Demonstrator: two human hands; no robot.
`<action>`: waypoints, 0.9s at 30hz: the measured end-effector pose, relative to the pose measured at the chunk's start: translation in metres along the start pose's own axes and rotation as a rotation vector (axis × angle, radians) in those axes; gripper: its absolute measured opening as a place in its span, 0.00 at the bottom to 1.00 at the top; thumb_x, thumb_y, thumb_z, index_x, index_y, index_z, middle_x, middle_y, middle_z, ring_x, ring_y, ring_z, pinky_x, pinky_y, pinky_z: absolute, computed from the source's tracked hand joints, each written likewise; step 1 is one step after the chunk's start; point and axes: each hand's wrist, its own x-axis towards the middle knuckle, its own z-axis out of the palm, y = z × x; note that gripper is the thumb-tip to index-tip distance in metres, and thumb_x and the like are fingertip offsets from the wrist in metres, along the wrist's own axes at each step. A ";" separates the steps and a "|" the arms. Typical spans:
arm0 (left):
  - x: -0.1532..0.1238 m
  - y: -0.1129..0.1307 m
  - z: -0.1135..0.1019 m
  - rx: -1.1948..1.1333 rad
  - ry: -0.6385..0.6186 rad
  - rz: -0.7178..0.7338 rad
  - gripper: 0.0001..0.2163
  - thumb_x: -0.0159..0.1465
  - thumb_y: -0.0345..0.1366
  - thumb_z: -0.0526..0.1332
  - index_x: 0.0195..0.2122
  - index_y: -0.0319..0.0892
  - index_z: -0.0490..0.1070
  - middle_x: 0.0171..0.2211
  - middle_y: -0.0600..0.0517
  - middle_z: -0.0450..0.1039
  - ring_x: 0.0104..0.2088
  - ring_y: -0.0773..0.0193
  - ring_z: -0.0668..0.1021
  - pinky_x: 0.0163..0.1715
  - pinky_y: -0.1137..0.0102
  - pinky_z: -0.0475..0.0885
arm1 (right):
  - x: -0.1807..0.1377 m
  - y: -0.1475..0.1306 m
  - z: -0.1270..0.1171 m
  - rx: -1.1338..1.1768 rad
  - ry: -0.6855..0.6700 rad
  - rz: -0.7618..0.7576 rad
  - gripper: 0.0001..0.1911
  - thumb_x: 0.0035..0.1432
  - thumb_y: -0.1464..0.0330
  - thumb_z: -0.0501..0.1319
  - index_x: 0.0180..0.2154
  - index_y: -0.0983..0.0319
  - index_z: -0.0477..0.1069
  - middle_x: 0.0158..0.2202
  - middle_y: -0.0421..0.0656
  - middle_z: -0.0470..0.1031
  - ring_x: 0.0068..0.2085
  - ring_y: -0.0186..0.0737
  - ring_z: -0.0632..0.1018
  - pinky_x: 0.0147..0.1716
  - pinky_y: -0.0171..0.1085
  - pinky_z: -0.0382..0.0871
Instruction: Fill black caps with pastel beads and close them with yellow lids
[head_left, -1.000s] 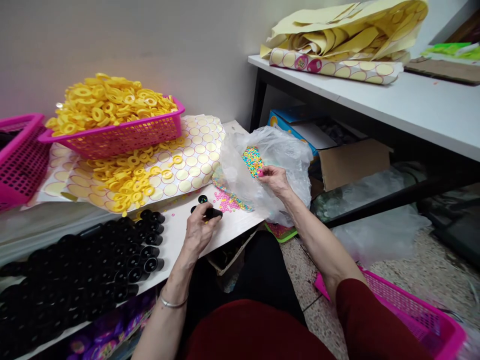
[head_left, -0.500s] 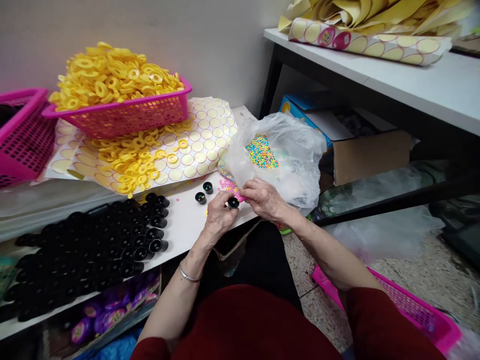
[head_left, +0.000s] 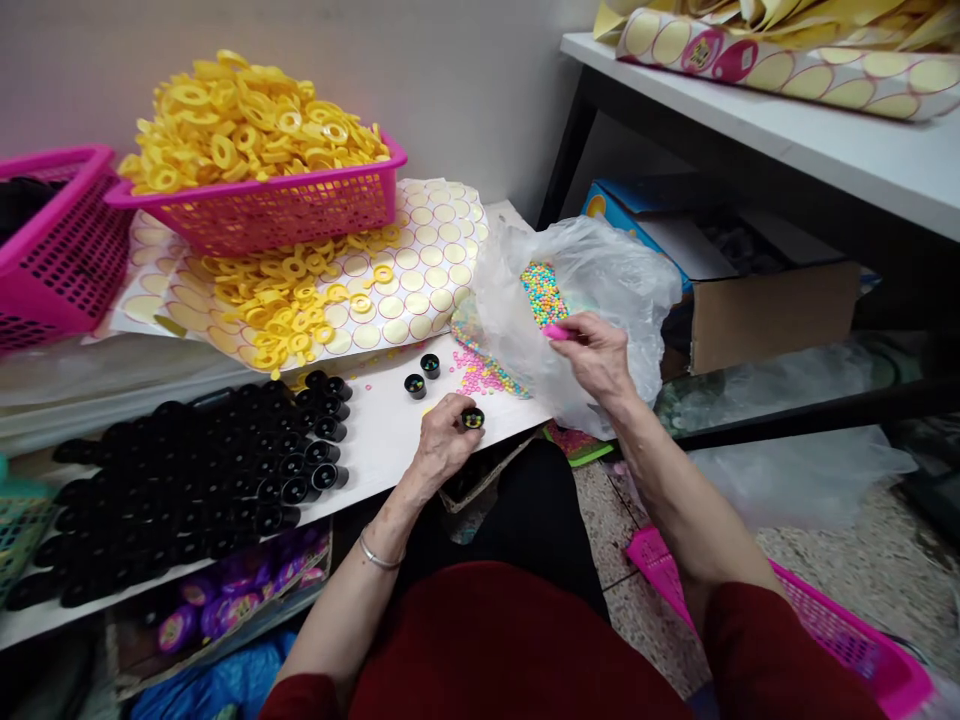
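Note:
My left hand (head_left: 444, 446) is closed around a small black cap (head_left: 472, 417) with coloured beads in it, held upright at the table's front edge. My right hand (head_left: 596, 353) pinches a small pink scoop (head_left: 556, 331) at the mouth of a clear plastic bag (head_left: 600, 280) holding pastel beads (head_left: 543, 289). Two more black caps (head_left: 422, 374) stand on the white table (head_left: 379, 440) just beyond my left hand. Loose pink beads (head_left: 480, 374) lie spilled beside the bag.
A heap of black caps (head_left: 195, 470) fills the table's left. A pink basket (head_left: 262, 210) of yellow rings (head_left: 247, 120) sits on sticker sheets (head_left: 427, 270), another pink basket (head_left: 52, 250) at far left. A cardboard box (head_left: 772, 310) and higher shelf (head_left: 787, 140) are right; a pink basket (head_left: 832, 630) on the floor.
My right hand has lifted away from the cap in my left hand and gone back to the bead bag with the pink scoop. The left hand keeps holding the cap.

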 end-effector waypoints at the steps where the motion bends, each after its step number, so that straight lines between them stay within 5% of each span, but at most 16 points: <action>1: -0.004 0.001 -0.005 0.001 0.027 0.004 0.08 0.50 0.31 0.61 0.33 0.43 0.71 0.30 0.53 0.71 0.30 0.67 0.72 0.30 0.71 0.68 | 0.006 0.013 -0.002 -0.061 0.023 0.062 0.08 0.50 0.67 0.59 0.32 0.60 0.75 0.31 0.42 0.72 0.31 0.39 0.71 0.33 0.39 0.65; 4: -0.011 -0.002 -0.026 0.091 0.204 -0.042 0.09 0.50 0.34 0.61 0.34 0.43 0.72 0.33 0.52 0.73 0.34 0.64 0.74 0.32 0.70 0.69 | 0.023 0.047 -0.003 -0.344 -0.049 0.159 0.09 0.47 0.68 0.58 0.29 0.63 0.76 0.30 0.44 0.73 0.32 0.40 0.71 0.33 0.39 0.64; 8: -0.003 -0.021 -0.062 0.410 0.463 -0.282 0.12 0.48 0.34 0.60 0.34 0.42 0.73 0.33 0.51 0.73 0.35 0.60 0.75 0.37 0.66 0.70 | 0.039 0.062 0.006 -0.653 -0.262 0.167 0.10 0.49 0.69 0.58 0.30 0.64 0.77 0.31 0.51 0.76 0.34 0.45 0.74 0.32 0.38 0.63; 11: 0.012 -0.039 -0.078 0.527 0.477 -0.439 0.13 0.47 0.34 0.59 0.35 0.42 0.74 0.33 0.51 0.73 0.34 0.59 0.74 0.39 0.64 0.70 | 0.050 0.056 0.018 -0.769 -0.399 0.147 0.08 0.48 0.70 0.60 0.31 0.64 0.77 0.30 0.54 0.76 0.33 0.48 0.75 0.30 0.38 0.62; 15: 0.032 -0.049 -0.076 0.495 0.369 -0.440 0.14 0.46 0.34 0.59 0.35 0.41 0.74 0.28 0.52 0.71 0.31 0.60 0.73 0.35 0.66 0.69 | 0.065 0.050 0.028 -0.778 -0.523 0.099 0.05 0.43 0.75 0.62 0.25 0.64 0.76 0.23 0.51 0.74 0.31 0.46 0.75 0.29 0.38 0.60; 20: 0.035 -0.040 -0.079 0.518 0.283 -0.370 0.18 0.48 0.30 0.56 0.40 0.39 0.74 0.32 0.50 0.72 0.28 0.62 0.72 0.35 0.66 0.68 | 0.067 0.057 0.020 -0.374 -0.438 0.092 0.03 0.40 0.73 0.60 0.20 0.62 0.72 0.17 0.39 0.67 0.26 0.37 0.69 0.27 0.36 0.57; 24: 0.015 -0.021 -0.099 0.821 0.345 -0.331 0.16 0.54 0.29 0.53 0.42 0.38 0.73 0.43 0.43 0.72 0.41 0.53 0.72 0.43 0.61 0.67 | 0.053 0.060 0.013 0.147 -0.175 0.322 0.08 0.35 0.66 0.64 0.22 0.62 0.72 0.18 0.35 0.65 0.24 0.33 0.64 0.25 0.34 0.57; 27: 0.006 -0.011 -0.113 1.078 0.290 -0.395 0.12 0.58 0.32 0.52 0.38 0.38 0.73 0.41 0.38 0.70 0.47 0.43 0.68 0.42 0.54 0.65 | 0.041 0.051 0.010 0.420 -0.101 0.448 0.13 0.31 0.64 0.67 0.23 0.63 0.72 0.21 0.36 0.69 0.24 0.32 0.65 0.26 0.34 0.59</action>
